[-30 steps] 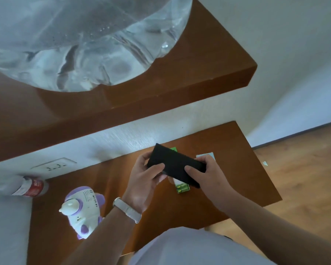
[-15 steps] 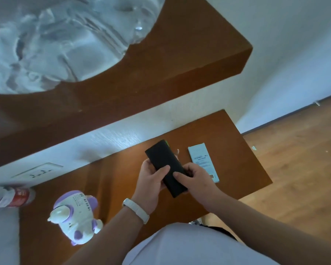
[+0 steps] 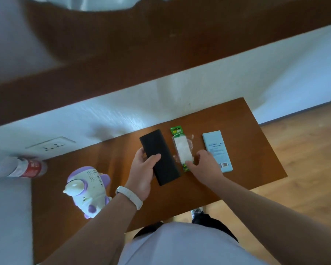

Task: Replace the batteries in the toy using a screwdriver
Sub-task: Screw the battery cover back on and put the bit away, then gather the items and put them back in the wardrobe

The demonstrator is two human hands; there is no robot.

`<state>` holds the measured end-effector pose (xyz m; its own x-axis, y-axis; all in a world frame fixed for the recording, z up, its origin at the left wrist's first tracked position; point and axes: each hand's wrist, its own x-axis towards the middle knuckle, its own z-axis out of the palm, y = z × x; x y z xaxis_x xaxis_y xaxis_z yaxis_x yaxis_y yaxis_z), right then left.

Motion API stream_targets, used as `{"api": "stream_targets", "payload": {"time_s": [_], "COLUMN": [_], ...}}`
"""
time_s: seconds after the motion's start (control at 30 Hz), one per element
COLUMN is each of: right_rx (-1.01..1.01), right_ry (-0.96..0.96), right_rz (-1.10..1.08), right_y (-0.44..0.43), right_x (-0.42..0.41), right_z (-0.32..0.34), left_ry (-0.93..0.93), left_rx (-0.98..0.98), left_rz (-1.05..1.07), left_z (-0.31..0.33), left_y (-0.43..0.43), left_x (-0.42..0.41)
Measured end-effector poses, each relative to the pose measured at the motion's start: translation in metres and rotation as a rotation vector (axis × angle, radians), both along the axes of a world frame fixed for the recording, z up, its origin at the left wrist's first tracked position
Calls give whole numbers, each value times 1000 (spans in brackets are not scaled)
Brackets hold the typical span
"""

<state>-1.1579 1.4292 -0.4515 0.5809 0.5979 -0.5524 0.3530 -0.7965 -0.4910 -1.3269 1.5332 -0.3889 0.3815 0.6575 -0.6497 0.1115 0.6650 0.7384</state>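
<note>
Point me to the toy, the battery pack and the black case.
toy [image 3: 88, 190]: head view, on its white body.
battery pack [image 3: 182, 150]: head view, on the clear blister middle.
black case [image 3: 161, 159]: head view, on its flat top face.

A home room is showing here: a wooden surface sitting against a white wall with a socket, wood-plank flooring, a wooden shelf overhead.
</note>
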Motion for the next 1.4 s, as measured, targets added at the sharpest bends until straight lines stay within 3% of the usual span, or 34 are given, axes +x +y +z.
{"api": "stream_targets", "payload": {"time_s": [0.2,0.4,0.77,1.03,1.4], "right_rx": [-88,-80,245,301,339], "right_ry": [-129,-116,-3,-38,-18], "right_rz": [93,39,-44,41,179], "right_y": [14,17,-9,-15,-21], "right_x": [-15,-21,-44,-60,-58], "right_z": [-22,-21,67,111,118], "left_ry": [18,26,10,-143,-148], "left_rx": [12,34,-4,12,68], "left_rz": [-1,-28,-59,-149,-179], "left_z": [-4,-4,8,24,27], "left_y": [-2,-3,-11,-27,-36], "left_x": [-15,-25,-22,-8,-3]}}
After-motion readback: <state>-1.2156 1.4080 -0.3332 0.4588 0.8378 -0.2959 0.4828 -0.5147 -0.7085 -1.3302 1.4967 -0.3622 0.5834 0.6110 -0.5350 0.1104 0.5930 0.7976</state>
